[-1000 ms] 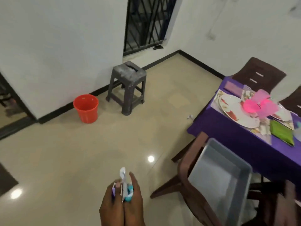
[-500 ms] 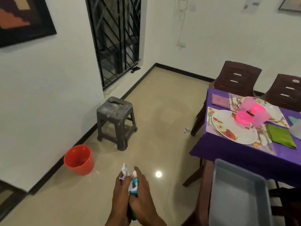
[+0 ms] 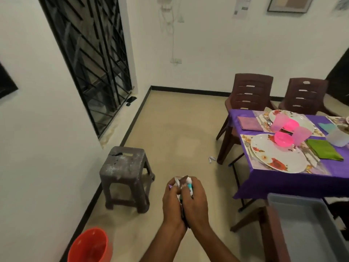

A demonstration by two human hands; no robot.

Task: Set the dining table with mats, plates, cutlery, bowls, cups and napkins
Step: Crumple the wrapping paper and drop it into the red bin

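Both hands clasped on a crumpled wad, off the table's near left corner.

I see my left hand and right hand pressed together, fingers curled tight round a crumpled wad of white, purple and teal material. On the purple table, a floral plate sits at the near left corner, a pink bowl on its far edge, a green napkin just right.

No legible txt anywhere; paper sheet on far wall shows print, too blurred to read.
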